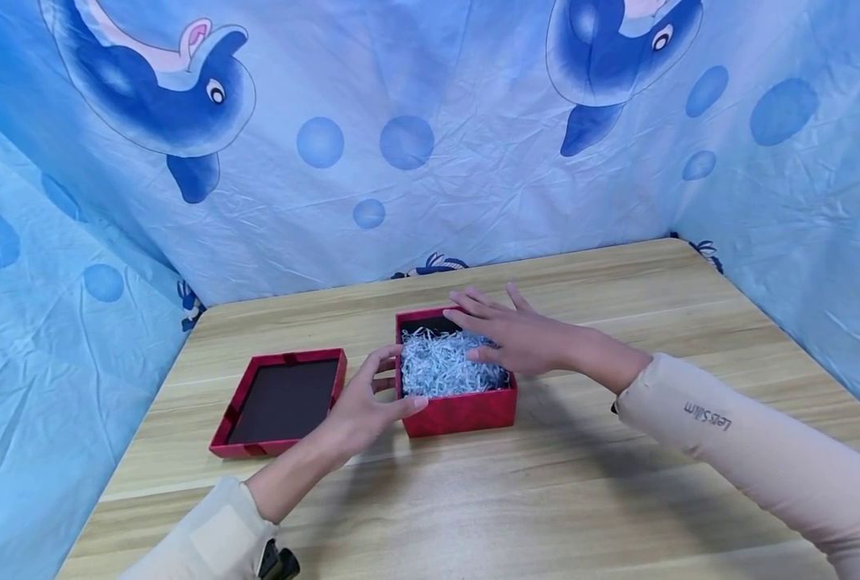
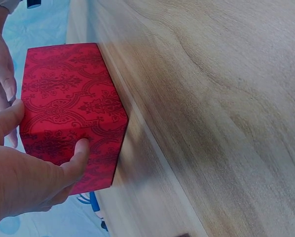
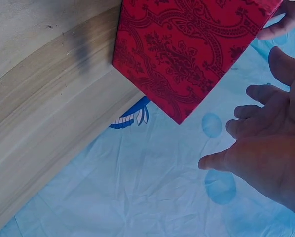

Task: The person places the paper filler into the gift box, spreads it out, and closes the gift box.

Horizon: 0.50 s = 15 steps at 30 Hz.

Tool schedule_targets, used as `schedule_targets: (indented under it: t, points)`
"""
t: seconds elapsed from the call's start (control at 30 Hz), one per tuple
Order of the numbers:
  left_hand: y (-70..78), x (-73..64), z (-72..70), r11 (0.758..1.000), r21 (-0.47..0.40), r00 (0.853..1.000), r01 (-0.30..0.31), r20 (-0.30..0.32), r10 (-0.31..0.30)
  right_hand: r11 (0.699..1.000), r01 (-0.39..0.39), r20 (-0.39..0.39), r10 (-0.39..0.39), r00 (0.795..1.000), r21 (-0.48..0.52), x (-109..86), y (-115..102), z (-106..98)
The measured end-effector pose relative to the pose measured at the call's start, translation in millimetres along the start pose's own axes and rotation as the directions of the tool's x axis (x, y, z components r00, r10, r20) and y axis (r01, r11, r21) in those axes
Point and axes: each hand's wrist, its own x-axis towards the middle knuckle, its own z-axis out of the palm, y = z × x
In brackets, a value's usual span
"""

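Note:
An open red gift box [image 1: 462,415] with a dark damask pattern stands on the table, filled with pale blue shredded paper [image 1: 444,366]. My left hand [image 1: 367,403] holds the box at its near left corner, thumb at the front rim and fingers along the left wall. In the left wrist view, that thumb and a fingertip lie against the patterned box [image 2: 71,94]. Over the right part of the box my right hand [image 1: 524,334] is spread, palm down, above the paper. The right wrist view shows its fingers [image 3: 258,111] apart, beyond the box's wall [image 3: 187,59].
Left of the box lies its red lid [image 1: 342,374], inside up, with a dark lining. The wooden table [image 1: 546,499] ends at the back against a blue dolphin-print sheet [image 1: 459,209], which also hangs along both sides.

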Motion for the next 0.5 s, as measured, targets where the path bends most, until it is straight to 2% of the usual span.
schedule_targets:
  t: [0.5]
  points:
    - [1.4,0.9,-0.5,1.0,-0.009,1.0,0.01,-0.004,-0.01,1.0,-0.023,0.012,0.023,1.0,0.006,-0.5,-3.0,-0.4]
